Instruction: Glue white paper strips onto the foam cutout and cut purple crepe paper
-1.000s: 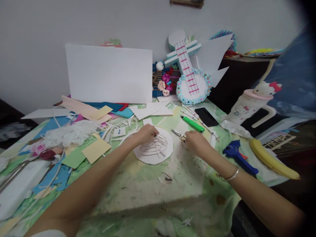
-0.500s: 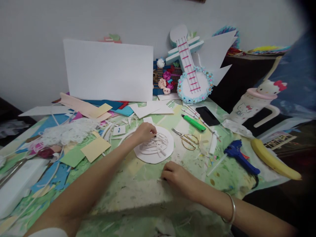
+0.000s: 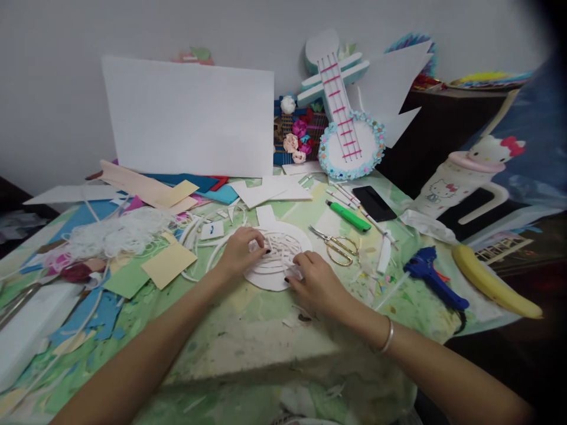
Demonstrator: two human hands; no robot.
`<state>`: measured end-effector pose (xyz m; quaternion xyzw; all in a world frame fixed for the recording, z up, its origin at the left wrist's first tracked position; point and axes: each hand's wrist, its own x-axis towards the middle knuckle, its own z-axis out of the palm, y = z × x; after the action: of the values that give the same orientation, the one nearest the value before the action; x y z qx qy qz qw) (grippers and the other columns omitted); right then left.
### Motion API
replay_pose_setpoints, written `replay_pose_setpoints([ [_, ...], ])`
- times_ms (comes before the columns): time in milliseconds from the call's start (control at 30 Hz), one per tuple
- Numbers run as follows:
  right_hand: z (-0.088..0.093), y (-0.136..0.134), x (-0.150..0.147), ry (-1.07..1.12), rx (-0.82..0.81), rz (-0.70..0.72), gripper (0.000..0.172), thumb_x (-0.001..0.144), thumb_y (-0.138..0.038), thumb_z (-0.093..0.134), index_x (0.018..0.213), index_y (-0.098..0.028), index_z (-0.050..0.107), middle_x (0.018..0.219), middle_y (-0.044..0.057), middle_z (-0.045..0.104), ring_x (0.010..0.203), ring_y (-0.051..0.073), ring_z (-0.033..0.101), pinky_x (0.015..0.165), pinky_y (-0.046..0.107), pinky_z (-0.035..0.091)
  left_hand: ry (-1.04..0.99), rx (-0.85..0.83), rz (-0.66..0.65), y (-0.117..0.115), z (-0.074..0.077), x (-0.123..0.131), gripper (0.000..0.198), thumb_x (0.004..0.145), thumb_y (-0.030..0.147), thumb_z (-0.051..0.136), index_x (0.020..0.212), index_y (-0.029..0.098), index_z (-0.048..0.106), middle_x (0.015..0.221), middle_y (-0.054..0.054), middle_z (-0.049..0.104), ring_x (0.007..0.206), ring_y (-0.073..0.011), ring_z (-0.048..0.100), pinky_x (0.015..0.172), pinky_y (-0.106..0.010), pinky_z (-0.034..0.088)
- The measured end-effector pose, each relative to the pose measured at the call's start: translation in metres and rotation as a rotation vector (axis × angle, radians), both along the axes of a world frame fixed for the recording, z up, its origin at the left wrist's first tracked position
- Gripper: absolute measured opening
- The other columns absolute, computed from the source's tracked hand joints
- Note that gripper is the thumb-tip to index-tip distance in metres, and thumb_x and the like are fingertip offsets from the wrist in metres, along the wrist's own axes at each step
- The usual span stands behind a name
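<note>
On the white disc [image 3: 266, 278] lie paper strips [image 3: 283, 248]; left hand [image 3: 241, 252] pinches them at nine o'clock; right hand [image 3: 315, 284], newly arrived, clamps its five-o'clock edge.

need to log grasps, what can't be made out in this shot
- Head view: the white disc is partly covered by the left hand and right hand.
- Head view: whether either hand pinches a paper strip; curled fingers hide it.
- Head view: the white box is cut off by the left edge.
- Head view: the blue shape, far right, is blurred.
</note>
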<state>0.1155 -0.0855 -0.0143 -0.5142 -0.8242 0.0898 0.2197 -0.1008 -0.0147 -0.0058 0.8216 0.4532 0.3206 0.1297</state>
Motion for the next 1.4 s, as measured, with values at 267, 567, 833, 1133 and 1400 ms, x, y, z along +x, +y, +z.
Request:
replay_pose_setpoints([
  [267,0.005,0.021,-0.009,-0.169,-0.123,-0.036,0.021,0.082,-0.01,0.047,0.098,-0.013,0.06,0.093,0.012,0.062,0.089,0.02,0.055,0.075,0.028,0.04,0.15,0.119,0.014,-0.004,-0.019,-0.006,0.032,0.087,0.032,0.053,0.117,0.02,0.059,0.122,-0.007,0.062,0.122,-0.0265,0.043,0.103,-0.045,0.034],
  [567,0.025,0.066,-0.009,-0.001,-0.087,-0.059,0.016,0.075,-0.009,0.053,0.086,-0.015,0.064,0.08,0.003,0.067,0.07,0.013,0.057,0.067,0.023,0.037,0.365,0.067,-0.092,-0.007,-0.022,0.002,0.04,0.092,0.026,0.039,0.13,0.018,0.049,0.138,-0.009,0.05,0.138,-0.0316,0.022,0.104,-0.055,0.023],
  [833,0.018,0.099,-0.03,-0.126,-0.104,-0.062,0.021,0.078,-0.011,0.052,0.088,-0.016,0.071,0.086,0.006,0.071,0.078,0.017,0.062,0.07,0.024,0.04,0.232,0.061,-0.061,-0.004,-0.021,-0.004,0.045,0.093,0.024,0.037,0.136,0.014,0.04,0.138,-0.014,0.047,0.138,-0.0259,0.026,0.107,-0.047,0.028],
  [1133,0.026,0.105,-0.023,-0.162,-0.101,-0.034,0.031,0.083,-0.01,0.046,0.099,-0.016,0.073,0.097,0.007,0.072,0.088,0.017,0.064,0.079,0.024,0.041,0.334,0.072,-0.068,-0.004,-0.023,-0.002,0.047,0.094,0.029,0.035,0.139,0.017,0.039,0.144,-0.011,0.041,0.14,-0.0276,0.02,0.11,-0.052,0.022],
  [1400,0.014,0.124,-0.033,-0.185,-0.089,0.037,0.029,0.084,-0.012,0.047,0.095,-0.015,0.074,0.096,0.01,0.072,0.093,0.019,0.062,0.083,0.026,0.039,0.157,0.062,0.078,0.005,-0.029,-0.027,0.045,0.088,0.034,0.047,0.127,0.013,0.05,0.133,-0.014,0.053,0.133,-0.0281,0.036,0.107,-0.047,0.034],
])
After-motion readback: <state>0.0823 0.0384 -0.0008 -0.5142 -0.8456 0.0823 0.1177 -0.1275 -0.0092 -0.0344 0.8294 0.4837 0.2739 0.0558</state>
